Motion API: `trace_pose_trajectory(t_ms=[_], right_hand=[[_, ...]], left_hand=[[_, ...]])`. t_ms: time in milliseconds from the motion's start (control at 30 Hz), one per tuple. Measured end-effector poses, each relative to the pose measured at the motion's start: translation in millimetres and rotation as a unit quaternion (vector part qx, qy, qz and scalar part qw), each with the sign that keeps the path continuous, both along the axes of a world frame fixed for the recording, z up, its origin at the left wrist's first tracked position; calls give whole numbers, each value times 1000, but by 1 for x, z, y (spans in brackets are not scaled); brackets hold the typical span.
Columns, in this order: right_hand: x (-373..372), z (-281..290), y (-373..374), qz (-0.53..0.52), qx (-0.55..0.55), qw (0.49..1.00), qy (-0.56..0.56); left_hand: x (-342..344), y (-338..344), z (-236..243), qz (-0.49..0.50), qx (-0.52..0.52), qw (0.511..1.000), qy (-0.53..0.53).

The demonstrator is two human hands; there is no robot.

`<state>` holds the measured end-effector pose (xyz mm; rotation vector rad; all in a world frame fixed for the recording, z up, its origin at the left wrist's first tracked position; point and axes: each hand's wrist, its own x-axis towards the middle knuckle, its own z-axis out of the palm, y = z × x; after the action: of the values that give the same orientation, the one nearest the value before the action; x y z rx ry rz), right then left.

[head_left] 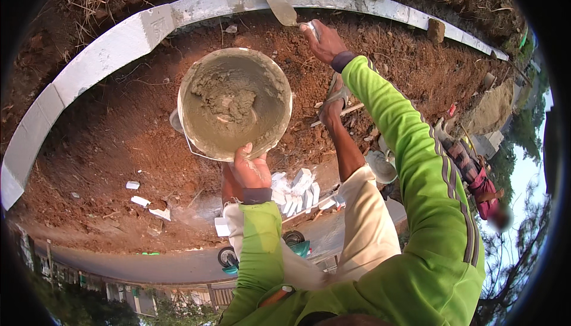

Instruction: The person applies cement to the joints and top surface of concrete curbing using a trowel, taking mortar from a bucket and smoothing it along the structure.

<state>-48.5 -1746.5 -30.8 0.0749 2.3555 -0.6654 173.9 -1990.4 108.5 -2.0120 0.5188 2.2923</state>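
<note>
In front of me a white bucket (233,91) of wet grey-brown mortar is held by my left hand (251,170), whose fingers grip its near rim. My right hand (323,42) is closed on the handle of a trowel (277,6) above and right of the bucket, its mortar-smeared blade reaching over a low, curved white block wall (97,64). My sandalled foot (333,102) is on the red soil below that hand.
Broken white blocks (300,193) lie below the bucket, another bucket (380,168) beside my right leg, and a sand pile (491,107) at right. Another person (480,189) is at the right. A paved road (137,257) with a motorbike (229,256) runs behind me.
</note>
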Motion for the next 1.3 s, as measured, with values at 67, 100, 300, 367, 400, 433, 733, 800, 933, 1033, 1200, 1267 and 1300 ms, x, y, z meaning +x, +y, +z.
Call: trace_pose_trajectory(t_ms=[67, 100, 300, 367, 400, 433, 733, 800, 933, 1033, 1200, 1267, 1300], right_hand=[[-5, -7, 32, 18, 2, 1000, 24], [0, -8, 48, -33, 20, 999, 20], [2, 0, 35, -46, 9, 999, 15], [-6, 3, -5, 50, 2, 999, 6], [-8, -1, 2, 32, 9, 999, 4], [-10, -5, 14, 14, 16, 1000, 2], [-9, 16, 6, 17, 5, 999, -36], [-4, -1, 11, 24, 17, 1000, 8], [3, -9, 73, -144, 44, 988, -13], [8, -4, 79, -123, 50, 991, 2], [0, 5, 21, 38, 44, 998, 17], [-10, -1, 48, 15, 102, 994, 29], [-12, -7, 77, -58, 102, 993, 23]], left_hand=[[-1, 3, -4, -11, -13, 1000, -9], [0, 5, -6, -7, -12, 1000, -8], [1, 7, -6, 16, -23, 1000, -10], [2, 7, -6, 10, -13, 1000, -10], [4, 7, -7, 9, -12, 1000, -8], [7, 8, -9, 8, -11, 1000, -6], [11, 12, -12, -8, -18, 1000, -23], [14, 12, -17, -12, 0, 1000, -26], [18, 11, -16, -14, 11, 1000, -25], [10, 16, -12, -16, 0, 1000, -13], [9, 17, -8, -31, -7, 999, -40], [20, 16, -18, -25, 6, 999, -26], [19, 16, -20, -34, 6, 999, -20]])
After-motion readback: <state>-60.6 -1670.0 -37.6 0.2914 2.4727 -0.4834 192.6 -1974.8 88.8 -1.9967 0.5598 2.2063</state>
